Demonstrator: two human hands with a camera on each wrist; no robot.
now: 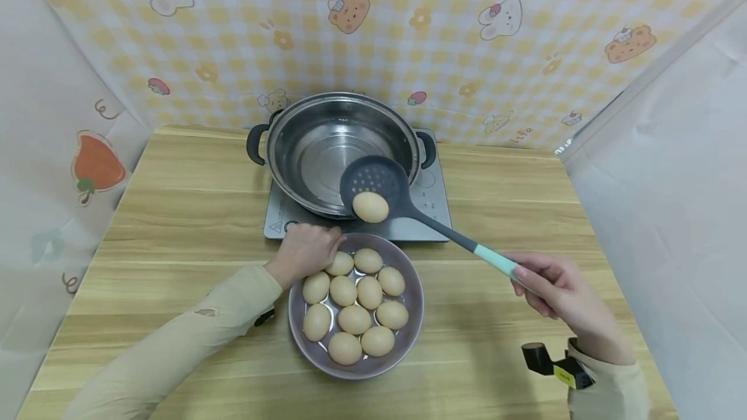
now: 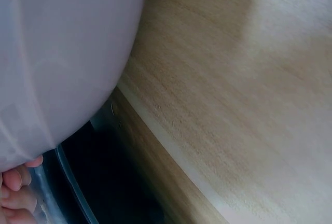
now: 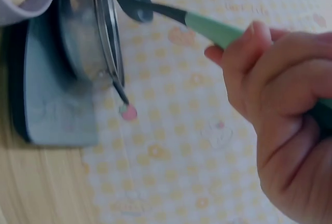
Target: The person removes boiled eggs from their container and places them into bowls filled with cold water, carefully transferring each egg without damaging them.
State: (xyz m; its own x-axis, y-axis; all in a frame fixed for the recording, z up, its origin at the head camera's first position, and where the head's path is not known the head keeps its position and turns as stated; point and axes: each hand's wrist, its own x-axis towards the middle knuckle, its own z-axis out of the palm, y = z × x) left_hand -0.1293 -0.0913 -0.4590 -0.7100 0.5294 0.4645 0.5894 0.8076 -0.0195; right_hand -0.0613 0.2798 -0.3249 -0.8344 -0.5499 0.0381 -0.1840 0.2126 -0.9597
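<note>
My right hand point(image 1: 560, 290) grips the mint-green handle of a dark grey slotted skimmer point(image 1: 443, 231). One brown egg point(image 1: 370, 207) lies on the skimmer's head, above the near rim of a steel pot point(image 1: 344, 102). At the near side of the pot, my left hand point(image 1: 308, 253) holds the far-left rim of a mauve bowl point(image 1: 410, 336). Several brown eggs point(image 1: 355, 319) sit inside that bowl with a little liquid. In the left wrist view, curled fingertips point(image 2: 15, 180) touch the bowl's outer wall point(image 2: 72, 53).
The pot, with black side handles point(image 1: 255, 144), stands on a silver induction cooker point(image 1: 428, 216) at the back of the wooden table point(image 1: 502, 206). Behind it hangs a yellow checked cloth point(image 1: 391, 37). White walls point(image 1: 671, 167) flank the table.
</note>
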